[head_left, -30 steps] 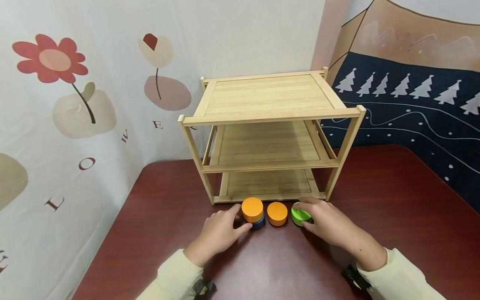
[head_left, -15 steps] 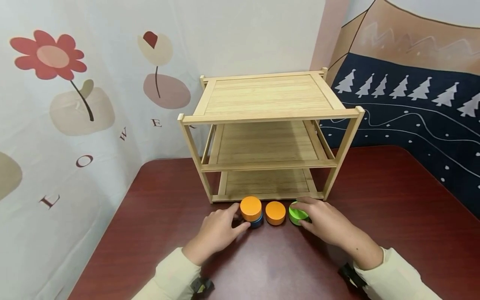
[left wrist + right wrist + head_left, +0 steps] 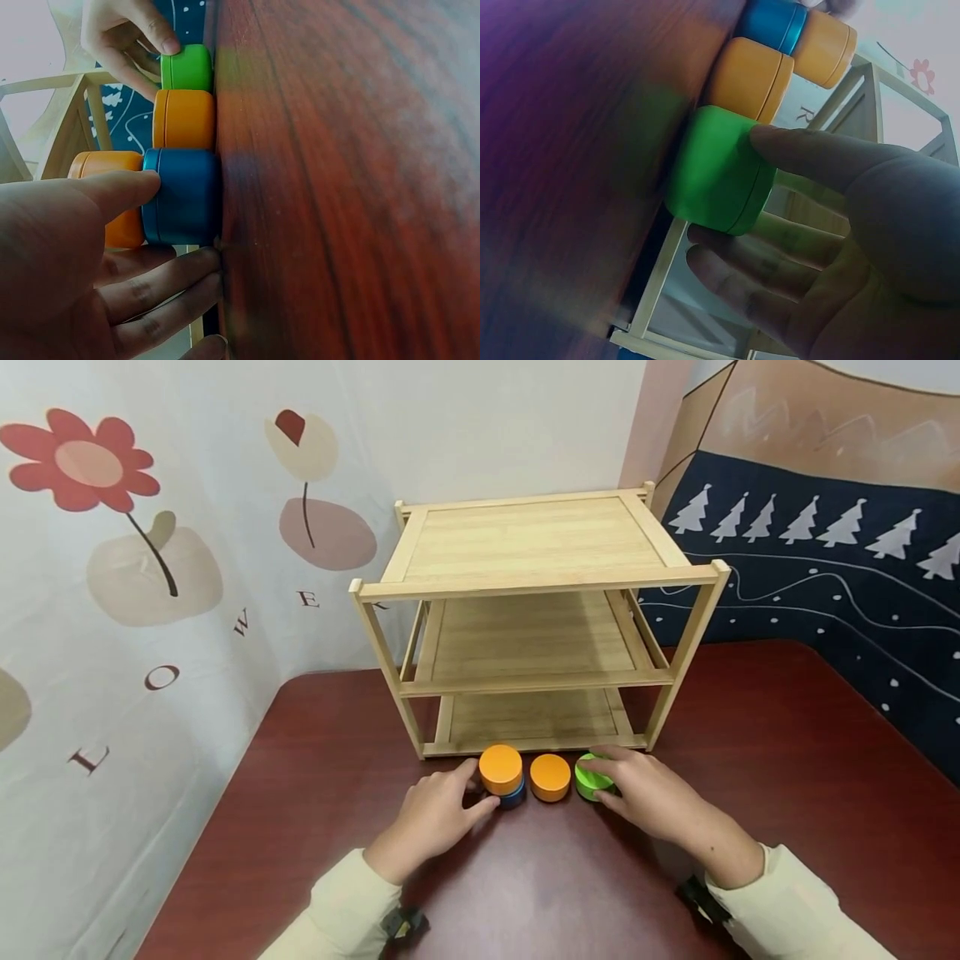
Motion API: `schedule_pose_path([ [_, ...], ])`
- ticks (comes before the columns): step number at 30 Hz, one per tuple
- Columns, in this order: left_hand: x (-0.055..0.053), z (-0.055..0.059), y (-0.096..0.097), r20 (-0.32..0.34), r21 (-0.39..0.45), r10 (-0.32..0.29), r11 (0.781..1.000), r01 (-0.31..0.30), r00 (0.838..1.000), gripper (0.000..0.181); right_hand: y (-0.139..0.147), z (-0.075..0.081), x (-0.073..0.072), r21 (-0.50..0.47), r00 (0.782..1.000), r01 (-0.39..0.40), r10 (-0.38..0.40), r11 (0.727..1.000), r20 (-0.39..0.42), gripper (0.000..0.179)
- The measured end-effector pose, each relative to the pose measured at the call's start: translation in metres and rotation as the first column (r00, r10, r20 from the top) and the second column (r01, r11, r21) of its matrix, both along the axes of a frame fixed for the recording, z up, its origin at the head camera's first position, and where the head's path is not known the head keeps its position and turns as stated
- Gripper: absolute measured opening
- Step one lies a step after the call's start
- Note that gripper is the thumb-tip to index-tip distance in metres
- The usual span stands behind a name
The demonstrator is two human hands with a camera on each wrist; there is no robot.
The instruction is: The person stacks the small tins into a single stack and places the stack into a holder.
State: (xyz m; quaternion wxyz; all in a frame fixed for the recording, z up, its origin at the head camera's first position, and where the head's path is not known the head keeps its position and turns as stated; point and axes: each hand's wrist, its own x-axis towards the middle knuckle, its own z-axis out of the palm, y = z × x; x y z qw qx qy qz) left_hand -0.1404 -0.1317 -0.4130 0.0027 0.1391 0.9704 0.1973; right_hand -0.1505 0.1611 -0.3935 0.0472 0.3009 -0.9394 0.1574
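Three small lidded round tins stand in a row on the table, with one more on top: an orange tin (image 3: pixel 501 768) sits on a dark blue tin (image 3: pixel 184 196), a second orange tin (image 3: pixel 550 778) is in the middle, and a green tin (image 3: pixel 594 777) is at the right. My left hand (image 3: pixel 433 810) holds the stack from its left side, the thumb tip on the blue tin just below the seam and the other fingers round its far side. With thumb in front and fingers behind, my right hand (image 3: pixel 652 793) grips the green tin, which stands on the table.
Right behind the tins rises a three-level wooden shelf rack (image 3: pixel 536 679), its front bottom rail close to them. The dark red table (image 3: pixel 315 760) runs to both sides. Printed cloth (image 3: pixel 225 460) hangs at the back and left. Each wrist carries a small black camera (image 3: pixel 405 924).
The head view has tilted slightly, so the scene sits a little differently in it. Both hands keep their places at the tins, and the tins have not visibly moved on the table.
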Motion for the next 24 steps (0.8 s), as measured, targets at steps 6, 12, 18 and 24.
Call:
schedule_pose_path([
  [6,-0.0005,0.0012,0.0005,0.007,0.0,0.004,1.0,-0.004,1.0,0.05,0.0008,0.0017,-0.0008,0.003,1.0,0.005,-0.005,1.0,0.009,0.039],
  [12,-0.0009,0.0011,0.0003,0.001,0.0,0.003,1.0,-0.003,1.0,0.048,0.0002,-0.001,-0.0014,0.009,1.0,0.008,-0.008,1.0,0.011,0.041],
  [18,-0.0011,0.0007,0.0003,0.003,0.006,0.0,1.0,0.0,1.0,0.05,0.0008,-0.0003,-0.0011,0.01,1.0,0.003,-0.003,1.0,0.013,0.041],
  [24,-0.001,-0.0002,0.0,0.002,0.007,-0.001,1.0,0.001,1.0,0.054,0.0011,0.0003,0.0,0.012,1.0,-0.001,0.001,1.0,0.01,0.04],
])
